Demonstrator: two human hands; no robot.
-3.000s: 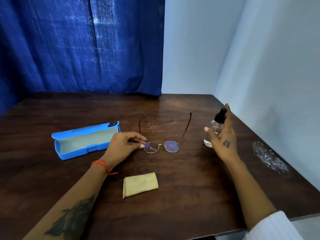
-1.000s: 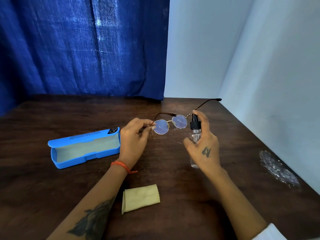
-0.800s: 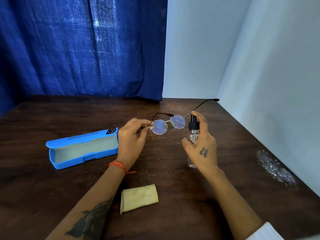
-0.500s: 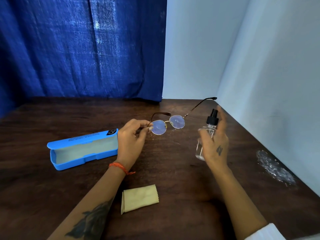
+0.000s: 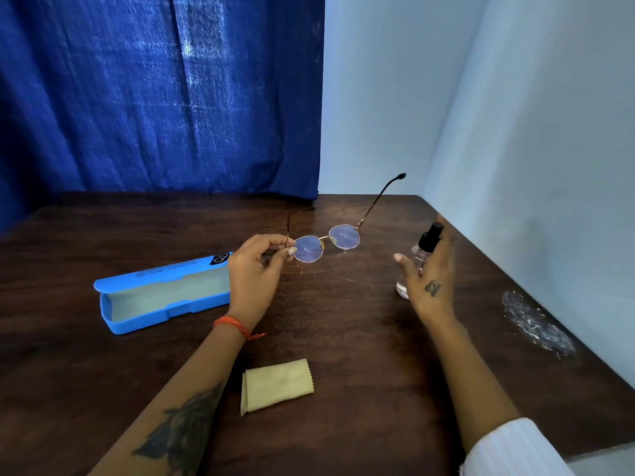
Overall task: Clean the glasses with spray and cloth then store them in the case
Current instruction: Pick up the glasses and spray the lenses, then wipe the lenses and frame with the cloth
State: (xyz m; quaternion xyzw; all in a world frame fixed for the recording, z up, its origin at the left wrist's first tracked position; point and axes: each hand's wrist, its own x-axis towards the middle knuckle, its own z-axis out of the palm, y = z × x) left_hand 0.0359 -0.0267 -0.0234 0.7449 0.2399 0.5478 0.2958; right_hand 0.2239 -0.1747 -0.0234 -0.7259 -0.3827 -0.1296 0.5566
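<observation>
- Carrying everything is the dark wooden counter, with a blue curtain hanging behind it.
- Lying open at the left is the blue case, waiting for the glasses.
- Pinching the glasses by their left hinge, the left hand is holding them up above the counter.
- Wrapping loosely round the spray bottle, the right hand is keeping it beside the lenses; spraying looks like the step in hand.
- Resting folded near the front edge, the yellow cloth is calling for a free hand next, so the bottle needs setting down.
- Nothing is blocking the cloth or the case; a crumpled plastic scrap is sitting far right.
</observation>
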